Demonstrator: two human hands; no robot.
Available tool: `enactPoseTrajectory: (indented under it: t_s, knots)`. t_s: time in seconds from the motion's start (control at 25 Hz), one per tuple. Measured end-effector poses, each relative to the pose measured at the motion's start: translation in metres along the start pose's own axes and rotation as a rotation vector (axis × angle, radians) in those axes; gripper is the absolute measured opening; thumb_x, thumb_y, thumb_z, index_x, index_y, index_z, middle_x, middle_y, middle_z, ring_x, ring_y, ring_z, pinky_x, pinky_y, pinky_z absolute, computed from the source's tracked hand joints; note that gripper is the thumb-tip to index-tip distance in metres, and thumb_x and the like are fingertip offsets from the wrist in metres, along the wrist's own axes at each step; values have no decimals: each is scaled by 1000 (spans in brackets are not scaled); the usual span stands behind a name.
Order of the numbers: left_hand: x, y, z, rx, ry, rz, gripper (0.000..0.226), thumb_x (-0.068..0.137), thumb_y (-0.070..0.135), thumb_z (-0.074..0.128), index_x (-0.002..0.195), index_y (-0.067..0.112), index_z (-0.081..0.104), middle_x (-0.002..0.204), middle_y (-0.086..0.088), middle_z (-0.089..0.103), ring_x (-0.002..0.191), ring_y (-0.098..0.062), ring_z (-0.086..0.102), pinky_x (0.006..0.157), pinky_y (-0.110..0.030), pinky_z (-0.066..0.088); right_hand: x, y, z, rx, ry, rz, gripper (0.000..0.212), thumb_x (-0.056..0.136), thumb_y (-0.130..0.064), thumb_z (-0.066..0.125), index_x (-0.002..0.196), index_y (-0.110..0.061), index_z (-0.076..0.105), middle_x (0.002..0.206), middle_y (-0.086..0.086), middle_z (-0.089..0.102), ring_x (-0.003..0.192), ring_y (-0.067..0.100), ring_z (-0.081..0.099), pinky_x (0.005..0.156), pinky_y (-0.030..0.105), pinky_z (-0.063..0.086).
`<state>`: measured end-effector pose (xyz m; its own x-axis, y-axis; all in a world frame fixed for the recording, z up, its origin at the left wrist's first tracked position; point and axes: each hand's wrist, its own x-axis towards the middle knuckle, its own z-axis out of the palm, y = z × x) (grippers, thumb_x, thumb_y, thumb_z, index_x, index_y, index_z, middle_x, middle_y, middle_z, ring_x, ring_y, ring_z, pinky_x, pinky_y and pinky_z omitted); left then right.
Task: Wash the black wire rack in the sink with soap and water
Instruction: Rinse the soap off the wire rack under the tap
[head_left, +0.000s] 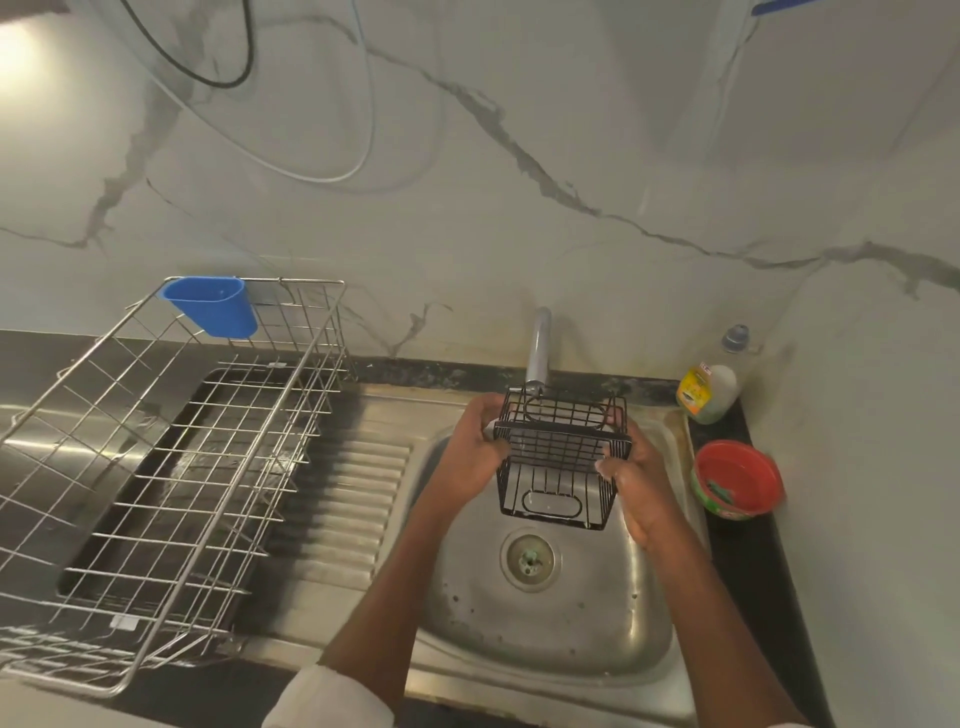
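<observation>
Rack (561, 462), black wire: held above the sink (545, 634) basin, directly under the tap (537, 348), tilted on its side. Left hand (470, 457): fingers were curled round the rack's left edge. Right hand (641, 488): fingers were wrapped round its right edge. Drain (528, 558): seen below the rack. Steel drying basket (171, 467) with blue cup (213, 304): stood on the drainboard, left. Soap bottle (709, 389) and red bowl (737, 480): set on the bench, right of the sink.
</observation>
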<state>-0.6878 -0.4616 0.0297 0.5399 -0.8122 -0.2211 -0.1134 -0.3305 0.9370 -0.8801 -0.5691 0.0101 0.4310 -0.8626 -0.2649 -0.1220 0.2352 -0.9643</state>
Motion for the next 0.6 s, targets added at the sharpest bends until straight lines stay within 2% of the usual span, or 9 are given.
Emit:
enactPoseTrajectory:
  t_s: [0.04, 0.12, 0.24, 0.32, 0.36, 0.44, 0.52, 0.6]
  knots:
    - [-1, -1, -4, -11, 15, 1, 61, 88, -20, 59, 136, 18, 54, 135, 1, 69, 128, -20, 66, 104, -39, 58, 1, 0, 4, -1, -9, 7, 77, 85, 24, 48, 123, -42, 62, 103, -18, 77, 98, -1, 70, 86, 22, 51]
    - [-4, -2, -12, -23, 31, 9, 64, 87, -19, 61, 135, 22, 54, 137, 4, 68, 126, -21, 67, 105, -45, 58, 4, 0, 12, 1, -26, 26, 78, 84, 24, 48, 128, -39, 61, 104, -15, 76, 100, 3, 69, 81, 20, 50]
    - [-10, -4, -20, -54, 21, 20, 70, 85, -19, 61, 138, 26, 54, 143, 3, 64, 125, -26, 67, 94, -38, 62, 7, 2, 18, 14, -51, 58, 77, 84, 24, 48, 139, -30, 58, 107, -11, 73, 92, -1, 68, 75, 14, 50]
    - [-13, -6, -22, -60, 22, 24, 71, 83, -17, 63, 139, 26, 55, 142, 5, 65, 130, -26, 64, 96, -38, 60, 8, 2, 18, 13, -53, 62, 74, 84, 23, 49, 140, -24, 59, 104, -9, 71, 86, -3, 68, 72, 11, 50]
    - [-13, -6, -21, -53, 24, 22, 71, 82, -13, 65, 140, 26, 55, 141, 7, 66, 133, -24, 63, 102, -41, 59, 8, 2, 16, 18, -53, 64, 74, 84, 23, 50, 142, -23, 58, 104, -9, 70, 88, -2, 67, 72, 11, 50]
    - [-11, -6, -15, -27, 7, 21, 74, 78, -6, 67, 144, 25, 56, 141, 9, 67, 137, -20, 60, 107, -48, 57, 7, 5, 8, 39, -41, 73, 77, 85, 23, 50, 146, -24, 57, 114, -7, 71, 105, 5, 66, 80, 17, 50]
    - [-8, 1, -4, 7, -45, 38, 76, 81, -10, 66, 147, 25, 55, 142, 8, 66, 138, -20, 60, 107, -49, 58, 4, 9, -4, 74, -9, 69, 77, 85, 21, 51, 144, -27, 57, 129, -1, 70, 125, 18, 62, 91, 25, 49]
    - [-5, 11, 8, 34, -105, 52, 78, 87, -16, 65, 149, 30, 53, 146, 10, 62, 132, -16, 63, 106, -47, 59, -2, 6, -14, 109, 47, 67, 74, 85, 22, 51, 138, -29, 61, 129, -3, 71, 126, 20, 61, 93, 26, 48]
